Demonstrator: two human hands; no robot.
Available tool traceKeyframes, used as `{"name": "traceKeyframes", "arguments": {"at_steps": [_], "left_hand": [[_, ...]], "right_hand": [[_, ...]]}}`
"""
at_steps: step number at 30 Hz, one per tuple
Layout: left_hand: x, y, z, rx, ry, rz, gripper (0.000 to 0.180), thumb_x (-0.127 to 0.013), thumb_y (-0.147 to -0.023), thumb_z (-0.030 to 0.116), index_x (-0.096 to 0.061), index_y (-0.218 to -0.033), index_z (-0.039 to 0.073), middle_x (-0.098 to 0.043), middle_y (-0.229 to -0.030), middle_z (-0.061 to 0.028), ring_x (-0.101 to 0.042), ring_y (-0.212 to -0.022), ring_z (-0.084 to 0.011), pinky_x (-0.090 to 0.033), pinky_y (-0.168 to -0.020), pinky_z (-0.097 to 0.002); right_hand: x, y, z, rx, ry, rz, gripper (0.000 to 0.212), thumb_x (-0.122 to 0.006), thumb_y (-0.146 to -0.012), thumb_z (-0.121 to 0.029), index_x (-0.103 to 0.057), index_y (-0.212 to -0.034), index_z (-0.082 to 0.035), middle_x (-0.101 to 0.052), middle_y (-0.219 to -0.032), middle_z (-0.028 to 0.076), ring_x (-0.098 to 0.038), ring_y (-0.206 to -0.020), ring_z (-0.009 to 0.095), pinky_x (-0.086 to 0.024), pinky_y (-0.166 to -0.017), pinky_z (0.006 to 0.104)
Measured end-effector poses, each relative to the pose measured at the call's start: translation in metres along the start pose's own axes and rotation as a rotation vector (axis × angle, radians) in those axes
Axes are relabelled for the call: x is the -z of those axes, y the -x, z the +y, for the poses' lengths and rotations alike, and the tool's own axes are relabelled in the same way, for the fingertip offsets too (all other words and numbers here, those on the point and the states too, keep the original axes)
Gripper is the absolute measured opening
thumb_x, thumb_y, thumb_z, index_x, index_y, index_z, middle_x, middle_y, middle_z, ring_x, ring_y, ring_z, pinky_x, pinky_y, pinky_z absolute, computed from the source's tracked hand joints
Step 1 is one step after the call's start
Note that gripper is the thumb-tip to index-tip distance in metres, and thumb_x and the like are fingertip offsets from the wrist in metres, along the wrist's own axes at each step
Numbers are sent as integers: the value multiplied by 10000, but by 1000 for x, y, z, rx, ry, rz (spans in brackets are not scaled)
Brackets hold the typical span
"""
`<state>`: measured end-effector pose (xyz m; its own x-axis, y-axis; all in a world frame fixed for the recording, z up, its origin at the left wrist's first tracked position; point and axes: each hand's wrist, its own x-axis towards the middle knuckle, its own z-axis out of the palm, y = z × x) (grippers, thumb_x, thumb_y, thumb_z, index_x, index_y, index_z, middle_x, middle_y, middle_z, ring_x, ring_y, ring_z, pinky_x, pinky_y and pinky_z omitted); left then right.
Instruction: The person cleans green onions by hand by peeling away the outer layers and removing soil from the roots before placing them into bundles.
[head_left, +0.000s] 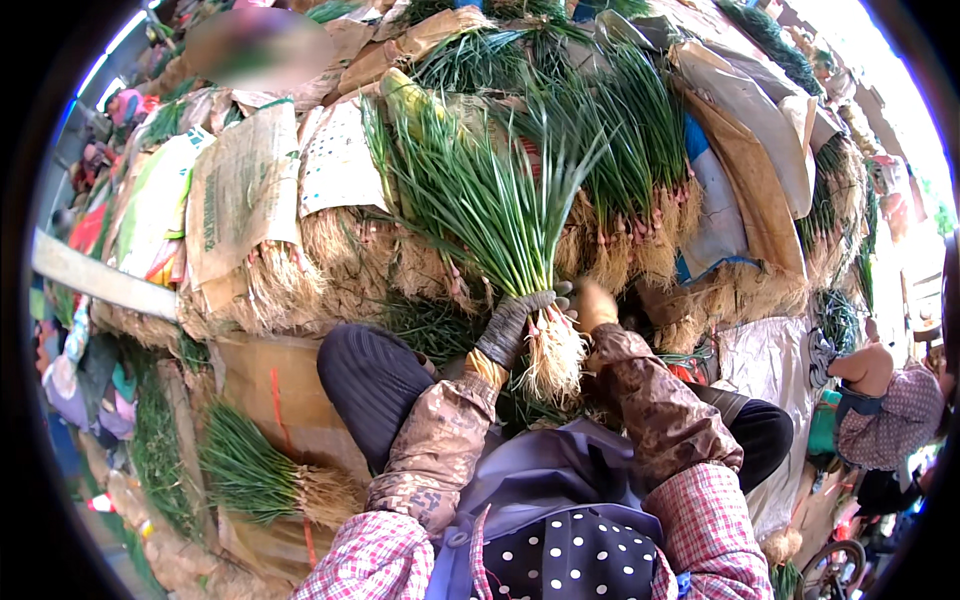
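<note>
My left hand (510, 322), in a dark grey glove, is closed round a bunch of spring onions (505, 215) just above the roots. The long green leaves fan up and away from me, and the pale roots (553, 358) hang down over my lap. Close to the right side of the bunch is my right hand (596, 306). It is blurred, and its fingers cannot be made out. Both forearms wear brown patterned sleeve covers.
More spring onions (640, 165) lie in a heap ahead, roots toward me. Sacks (242, 190) and brown paper (750, 150) cover parts of it. A tied-looking bunch (270, 470) rests on cardboard at my left. Another person (890, 415) sits at the far right.
</note>
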<state>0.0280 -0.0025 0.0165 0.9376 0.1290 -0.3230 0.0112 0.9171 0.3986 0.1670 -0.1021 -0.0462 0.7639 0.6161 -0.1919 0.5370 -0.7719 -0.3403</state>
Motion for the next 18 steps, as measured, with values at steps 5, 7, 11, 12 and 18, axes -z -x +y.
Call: {"name": "traceKeyframes", "arguments": {"at_steps": [5,7,11,12,18], "left_hand": [[15,-22,-15,-154,-166,105,295,-606,-722,75,-519,-988,-15,-580,-746,-89,-581,-626,-188,-508,-598,-322],[15,-20,-11,-163,-170,130,318,-603,-714,58,-503,-1009,-9,-563,-714,-86,-584,-628,-211,-517,-609,-350],[20,-20,-7,-210,-281,109,341,-600,-728,102,-498,-1029,-22,-579,-657,-102,-590,-567,-220,-503,-547,-300],[17,-19,-7,-197,-301,96,338,-588,-740,113,-496,-1031,-32,-571,-612,-98,-594,-559,-221,-500,-537,-284],[8,-17,-12,-170,-174,207,297,-583,-743,103,-529,-993,-47,-615,-691,-111,-575,-522,-162,-486,-493,-258]], "right_hand": [[61,-55,8,-263,128,161,329,-664,-706,-275,-528,-912,-58,-611,-818,110,-597,-721,283,-480,-665,383],[63,-52,8,-198,61,162,271,-681,-661,-234,-589,-836,-50,-618,-858,124,-588,-774,301,-466,-698,386],[60,4,-15,138,-21,201,166,-600,-709,-224,-557,-782,-82,-598,-726,135,-589,-722,303,-462,-627,392],[57,22,-14,249,-27,166,150,-575,-718,-205,-551,-811,-89,-595,-739,129,-585,-718,297,-459,-616,396],[33,64,0,520,-335,-15,207,-432,-790,-114,-543,-948,-42,-586,-873,161,-572,-814,305,-467,-674,366]]}}
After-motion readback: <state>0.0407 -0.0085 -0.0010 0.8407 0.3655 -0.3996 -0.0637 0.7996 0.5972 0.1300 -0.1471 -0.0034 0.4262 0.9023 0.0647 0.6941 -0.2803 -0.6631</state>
